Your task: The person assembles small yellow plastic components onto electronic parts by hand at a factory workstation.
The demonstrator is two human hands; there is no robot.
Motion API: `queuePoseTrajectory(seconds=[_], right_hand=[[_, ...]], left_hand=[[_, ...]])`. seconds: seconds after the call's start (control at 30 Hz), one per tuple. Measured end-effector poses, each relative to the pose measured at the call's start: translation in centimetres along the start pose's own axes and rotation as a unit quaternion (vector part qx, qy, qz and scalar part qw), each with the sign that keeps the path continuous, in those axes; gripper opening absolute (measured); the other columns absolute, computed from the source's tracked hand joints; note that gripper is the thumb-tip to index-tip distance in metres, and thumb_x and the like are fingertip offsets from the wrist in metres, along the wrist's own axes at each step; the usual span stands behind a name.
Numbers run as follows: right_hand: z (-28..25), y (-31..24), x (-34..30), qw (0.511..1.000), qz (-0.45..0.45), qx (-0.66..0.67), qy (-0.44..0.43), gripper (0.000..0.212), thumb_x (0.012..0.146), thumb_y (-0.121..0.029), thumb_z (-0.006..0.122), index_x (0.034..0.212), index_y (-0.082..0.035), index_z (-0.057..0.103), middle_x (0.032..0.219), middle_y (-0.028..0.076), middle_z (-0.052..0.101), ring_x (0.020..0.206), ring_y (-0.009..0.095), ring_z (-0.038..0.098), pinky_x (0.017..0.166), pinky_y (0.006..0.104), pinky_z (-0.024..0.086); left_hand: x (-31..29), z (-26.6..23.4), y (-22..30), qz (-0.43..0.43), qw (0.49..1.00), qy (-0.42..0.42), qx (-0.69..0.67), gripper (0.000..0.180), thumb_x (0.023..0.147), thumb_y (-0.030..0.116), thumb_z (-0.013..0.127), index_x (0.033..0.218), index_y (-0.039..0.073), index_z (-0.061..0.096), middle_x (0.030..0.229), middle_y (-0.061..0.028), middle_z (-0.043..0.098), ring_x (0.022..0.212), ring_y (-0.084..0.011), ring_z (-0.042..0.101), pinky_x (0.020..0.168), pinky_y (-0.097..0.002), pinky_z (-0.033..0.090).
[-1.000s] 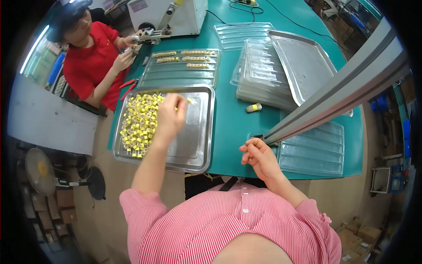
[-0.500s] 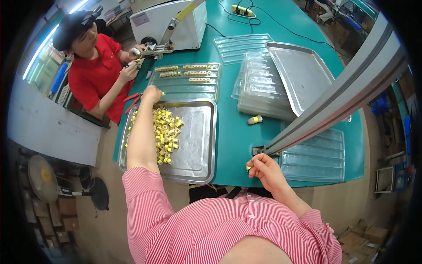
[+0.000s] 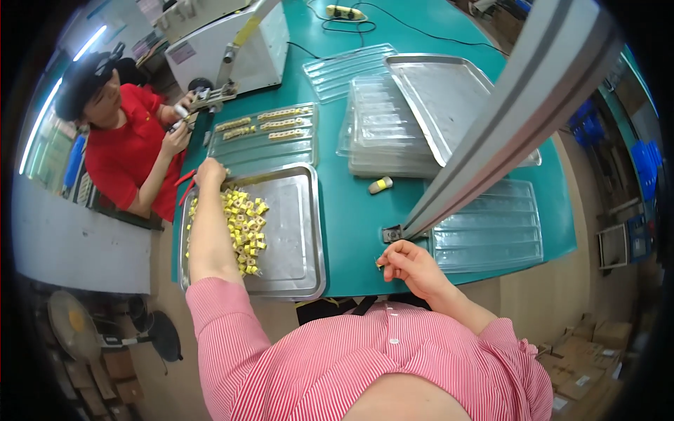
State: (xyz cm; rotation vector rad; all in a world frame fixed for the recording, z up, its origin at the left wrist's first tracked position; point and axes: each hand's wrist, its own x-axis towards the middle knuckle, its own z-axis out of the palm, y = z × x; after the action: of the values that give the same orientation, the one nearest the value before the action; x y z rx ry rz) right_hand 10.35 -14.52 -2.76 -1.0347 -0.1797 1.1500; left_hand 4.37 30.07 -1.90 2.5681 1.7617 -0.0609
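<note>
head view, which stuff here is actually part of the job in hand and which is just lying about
In use:
left hand
yellow parts
metal tray
right hand

Lying about:
stack of clear trays
empty metal tray
small yellow-capped piece
power strip

— Where did the head camera sit?

— On the person's head, above the near edge of the green table [image 3: 351, 210], looking steeply down; the person's own striped shirt [image 3: 365, 365] filled the lower frame.

— How near was it?

— Close: the steel tray [image 3: 295, 231] lay right below, the white machine [image 3: 239, 49] farther off at the top.

— Any distortion?

— A wide fisheye; the grey beam [image 3: 505, 119] bent, and a dark rim ringed the picture.

— A second view?

— Only this one was shown.
</note>
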Motion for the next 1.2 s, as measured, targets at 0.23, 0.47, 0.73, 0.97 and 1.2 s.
queuePoseTrajectory(seconds=[0.23,0.47,0.73,0.97,1.2], right_hand=[[0.5,0.3,0.3,0.999,0.027,-0.003,-0.018,0.011,0.083,-0.012,0.048,0.087,-0.002,0.049,0.085,0.009,0.055,0.065,0.011,0.052,0.061,0.0239,0.045],[-0.8,0.4,0.1,0.998,-0.056,0.039,0.004,0.010,0.082,-0.012,0.049,0.084,-0.002,0.049,0.081,0.008,0.056,0.063,0.012,0.053,0.059,0.0236,0.045],[-1.6,0.5,-0.8,0.994,-0.090,0.031,0.060,0.011,0.083,-0.012,0.049,0.084,-0.002,0.049,0.080,0.008,0.056,0.062,0.012,0.054,0.058,0.0224,0.044],[-1.3,1.0,-0.6,0.995,-0.084,0.021,0.058,0.010,0.083,-0.012,0.049,0.085,-0.002,0.050,0.080,0.008,0.057,0.062,0.012,0.054,0.058,0.0221,0.044],[-0.9,1.0,-0.4,0.993,-0.094,-0.036,0.056,0.011,0.082,-0.011,0.049,0.087,-0.001,0.050,0.082,0.008,0.057,0.064,0.012,0.054,0.059,0.0228,0.045]], left_hand=[[-3.3,1.0,4.2,0.253,0.953,0.158,-0.043,0.021,0.073,0.023,0.054,0.083,0.005,0.058,0.087,-0.0114,0.058,0.083,-0.0281,0.054,0.070,-0.0404,0.042],[-17.3,1.3,13.0,0.597,0.738,-0.192,-0.249,0.027,0.068,0.015,0.062,0.091,0.002,0.054,0.077,-0.0118,0.056,0.074,-0.0254,0.055,0.067,-0.0319,0.044],[-24.3,1.5,12.1,0.650,0.716,-0.211,-0.143,0.044,0.060,0.032,0.068,0.090,0.005,0.052,0.084,-0.0097,0.052,0.084,-0.0256,0.052,0.069,-0.0355,0.043],[-27.4,2.8,10.5,0.604,0.763,-0.172,-0.152,0.029,0.061,0.020,0.063,0.079,0.004,0.048,0.078,-0.0111,0.051,0.079,-0.0283,0.051,0.065,-0.0374,0.042],[-27.6,2.7,8.7,0.573,0.775,-0.143,-0.225,0.027,0.061,0.016,0.064,0.078,0.003,0.048,0.075,-0.0113,0.051,0.074,-0.0279,0.052,0.063,-0.0353,0.043]])
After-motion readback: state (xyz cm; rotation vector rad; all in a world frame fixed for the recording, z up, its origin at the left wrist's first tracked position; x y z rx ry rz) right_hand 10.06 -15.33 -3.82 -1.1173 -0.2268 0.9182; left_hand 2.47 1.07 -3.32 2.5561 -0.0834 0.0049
